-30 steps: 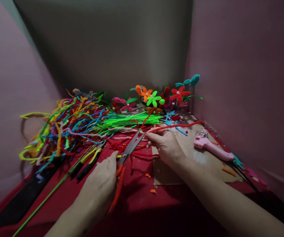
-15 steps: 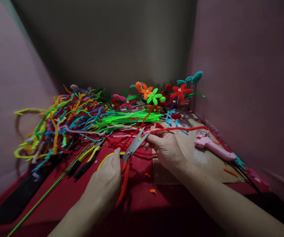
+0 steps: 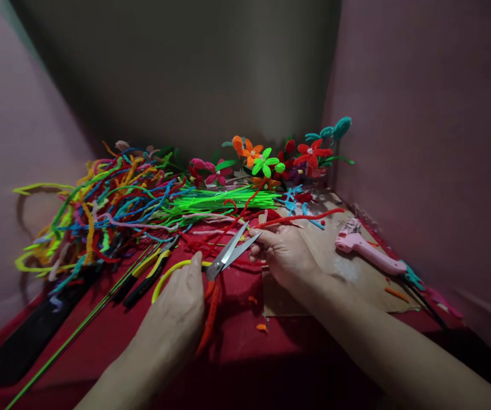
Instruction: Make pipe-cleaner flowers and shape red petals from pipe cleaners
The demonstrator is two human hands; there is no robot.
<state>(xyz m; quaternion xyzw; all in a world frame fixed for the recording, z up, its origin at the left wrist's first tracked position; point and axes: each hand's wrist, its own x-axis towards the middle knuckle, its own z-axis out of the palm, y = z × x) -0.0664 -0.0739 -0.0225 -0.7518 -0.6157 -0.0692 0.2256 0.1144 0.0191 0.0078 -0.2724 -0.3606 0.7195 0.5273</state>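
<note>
My left hand (image 3: pixel 182 299) is closed on the handles of a pair of scissors (image 3: pixel 229 253), whose orange and yellow grips show around it. The blades are parted and point up and to the right. Their tips reach my right hand (image 3: pixel 288 250), which pinches a red fuzzy stem (image 3: pixel 309 217) between thumb and fingers. This stem extends rightward over a brown board (image 3: pixel 286 293). Whether a blade touches the stem is too small to tell.
A tangled heap of coloured stems (image 3: pixel 113 210) and yellow-black pliers (image 3: pixel 149 272) lie left. Green stems (image 3: pixel 224 200) sit behind the hands, with fuzzy flowers (image 3: pixel 265 163) further back. A pink glue gun (image 3: pixel 369 250) lies on the right, beside the wall.
My left hand and the scissors have shifted slightly left, and the blades look wider apart. The red stem's right end has moved left and tilts more.
</note>
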